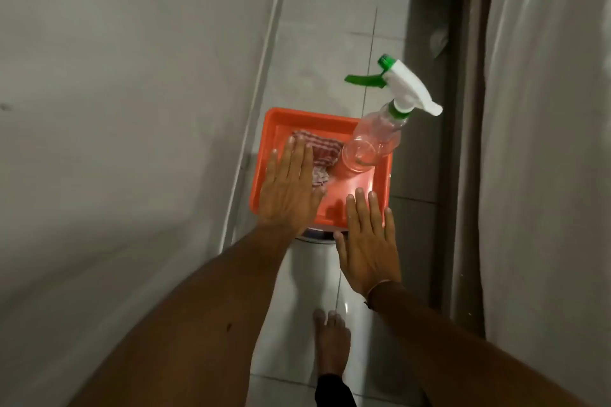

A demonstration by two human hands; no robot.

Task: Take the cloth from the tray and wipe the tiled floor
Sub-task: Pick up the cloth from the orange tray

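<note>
Cloth, one checked rag, lies in one orange tray beside one spray bottle, partly under the left hand's flat, straight fingers; right hand flat, empty.

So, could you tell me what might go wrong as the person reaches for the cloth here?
1. The spray bottle stands in the orange tray right beside the checked cloth; pulling the cloth out could tip it.
2. The tray seems to rest on a narrow white stand, so pressing with the left hand or right hand might tilt it.
3. A bare foot stands on glossy tiled floor; spilled liquid could make it slippery.
</note>
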